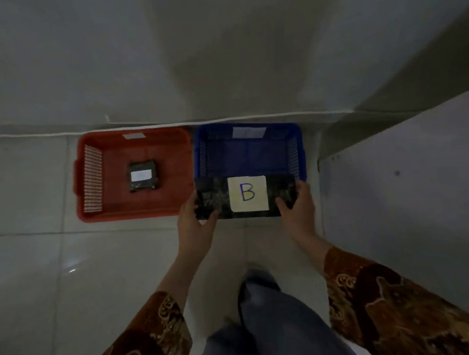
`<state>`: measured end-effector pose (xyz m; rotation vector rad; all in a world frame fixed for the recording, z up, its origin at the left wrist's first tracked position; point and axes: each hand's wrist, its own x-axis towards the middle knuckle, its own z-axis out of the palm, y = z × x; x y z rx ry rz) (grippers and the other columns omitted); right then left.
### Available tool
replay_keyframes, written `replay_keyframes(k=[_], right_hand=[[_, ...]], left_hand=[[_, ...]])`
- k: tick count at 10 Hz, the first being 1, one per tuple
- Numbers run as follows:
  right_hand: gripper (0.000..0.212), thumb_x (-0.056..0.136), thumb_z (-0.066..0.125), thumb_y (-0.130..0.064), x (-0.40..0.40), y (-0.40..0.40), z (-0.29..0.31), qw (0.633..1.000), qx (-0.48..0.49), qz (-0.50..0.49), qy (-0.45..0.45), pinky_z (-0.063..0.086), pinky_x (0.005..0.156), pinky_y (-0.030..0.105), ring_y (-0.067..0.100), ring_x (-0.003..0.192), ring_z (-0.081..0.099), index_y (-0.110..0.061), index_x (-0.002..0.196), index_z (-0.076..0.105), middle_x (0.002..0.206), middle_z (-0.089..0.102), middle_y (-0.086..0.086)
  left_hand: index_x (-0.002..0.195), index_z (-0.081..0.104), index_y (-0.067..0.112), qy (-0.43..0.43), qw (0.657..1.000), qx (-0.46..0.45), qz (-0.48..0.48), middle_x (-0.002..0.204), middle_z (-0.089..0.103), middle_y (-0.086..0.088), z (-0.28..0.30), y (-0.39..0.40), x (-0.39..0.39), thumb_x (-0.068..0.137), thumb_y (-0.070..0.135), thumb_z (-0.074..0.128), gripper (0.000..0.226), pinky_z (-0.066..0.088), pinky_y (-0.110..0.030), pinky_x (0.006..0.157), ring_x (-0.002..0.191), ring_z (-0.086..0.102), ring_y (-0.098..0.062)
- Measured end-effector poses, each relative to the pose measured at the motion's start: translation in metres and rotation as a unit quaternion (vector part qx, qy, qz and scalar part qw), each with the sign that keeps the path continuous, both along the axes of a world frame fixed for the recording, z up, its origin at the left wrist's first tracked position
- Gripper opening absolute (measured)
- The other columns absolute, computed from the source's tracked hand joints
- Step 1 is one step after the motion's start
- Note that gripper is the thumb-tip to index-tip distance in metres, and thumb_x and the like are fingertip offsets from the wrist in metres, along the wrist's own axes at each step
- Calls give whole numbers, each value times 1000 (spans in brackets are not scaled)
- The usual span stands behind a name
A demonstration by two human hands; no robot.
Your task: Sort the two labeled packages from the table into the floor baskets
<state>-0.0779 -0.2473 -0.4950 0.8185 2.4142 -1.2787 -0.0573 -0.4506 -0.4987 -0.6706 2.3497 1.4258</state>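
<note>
I hold a dark package (214,197) with a pale label marked "B" flat in both hands, over the near rim of the blue basket (297,148). My left hand (193,219) grips its left end and my right hand (298,205) grips its right end. The blue basket looks empty inside and has a white paper on its far wall. To its left stands the red basket (90,175), touching it. A smaller dark package (142,175) with a white label lies on the red basket's floor.
Both baskets stand on a pale tiled floor (41,271) against a white wall (220,54). A white table or cabinet (405,167) rises close on the right. My leg in blue jeans (277,320) is below the hands.
</note>
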Motion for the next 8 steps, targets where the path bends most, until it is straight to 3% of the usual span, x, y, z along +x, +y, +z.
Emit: replay_keyframes(k=[2, 3, 4, 5, 6, 7, 8], right_hand=[[32, 91, 54, -8, -62, 36, -144, 994, 65, 90, -14, 39, 91, 28, 29, 114, 48, -9, 123, 50, 127, 51, 18], [32, 91, 52, -1, -78, 46, -182, 986, 61, 158, -13, 39, 95, 28, 29, 114, 48, -10, 122, 54, 129, 51, 18], [33, 90, 49, 5, -83, 47, -204, 980, 62, 188, -10, 37, 99, 28, 28, 117, 46, -9, 120, 55, 133, 48, 17], [37, 91, 48, 5, -80, 46, -210, 979, 55, 198, -10, 30, 96, 18, 27, 123, 42, -11, 124, 52, 141, 41, 17], [47, 93, 50, -1, -71, 48, -199, 973, 41, 225, -33, 17, 107, 20, 27, 140, 24, -13, 137, 41, 156, 17, 18], [53, 94, 51, -9, -56, 43, -166, 968, 49, 240, -60, 9, 110, 24, 28, 144, 13, -13, 143, 32, 158, 5, 18], [51, 94, 51, -16, -44, 34, -123, 954, 83, 276, -84, 24, 115, 39, 33, 136, 31, -8, 141, 35, 151, 28, 20]], left_hand=[[146, 28, 9, 12, 998, 13, -62, 146, 42, -12, -147, 31, -66, 90, 10, 59, 65, 37, -36, 110, 132, 41, -21], [145, 28, 7, 37, 997, 11, -71, 139, 48, -15, -191, 36, -82, 89, -1, 54, 62, 35, -18, 99, 122, 44, -15], [146, 25, 8, 17, 997, -3, -79, 137, 50, -15, -217, 35, -89, 87, -4, 51, 66, 35, -21, 98, 122, 49, -25], [148, 21, 10, 12, 996, 1, -85, 139, 50, -12, -225, 36, -91, 88, -5, 49, 68, 34, -17, 97, 117, 46, -14], [148, 18, 9, 1, 995, 9, -98, 139, 48, -13, -214, 35, -91, 89, -4, 48, 67, 33, -14, 96, 112, 42, -10], [147, 21, 5, -34, 992, -10, -123, 142, 45, -17, -175, 30, -81, 92, -1, 48, 62, 35, -20, 98, 121, 46, -22], [144, 31, 4, -73, 974, -87, -196, 139, 48, -20, -124, 26, -70, 93, 7, 49, 54, 42, -35, 104, 121, 49, -33]])
